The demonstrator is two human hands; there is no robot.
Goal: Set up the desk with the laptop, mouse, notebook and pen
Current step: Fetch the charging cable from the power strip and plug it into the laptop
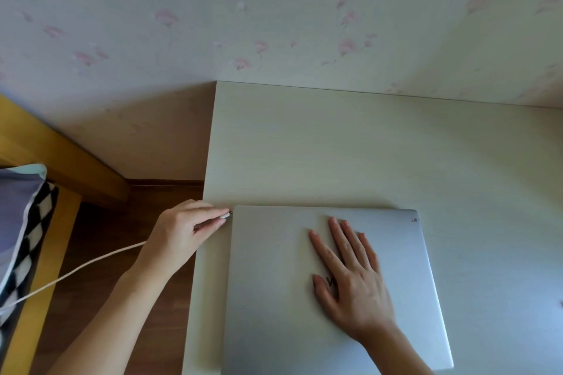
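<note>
A closed silver laptop (274,289) lies on the pale desk (335,146), near its front left corner. My right hand (350,274) rests flat on the lid with fingers spread, covering part of a dark logo. My left hand (185,231) pinches the plug of a white charging cable (91,262) and holds its tip right at the laptop's back left corner. Whether the plug is in a port is too small to tell. The cable trails left and down past the desk edge. No mouse, notebook or pen is in view.
A wall with pink flower wallpaper (274,24) runs behind the desk. Left of the desk is brown wood floor (100,237) and a yellow wooden bed frame (61,155) with checkered bedding (27,222). The desk's left edge is close to the laptop.
</note>
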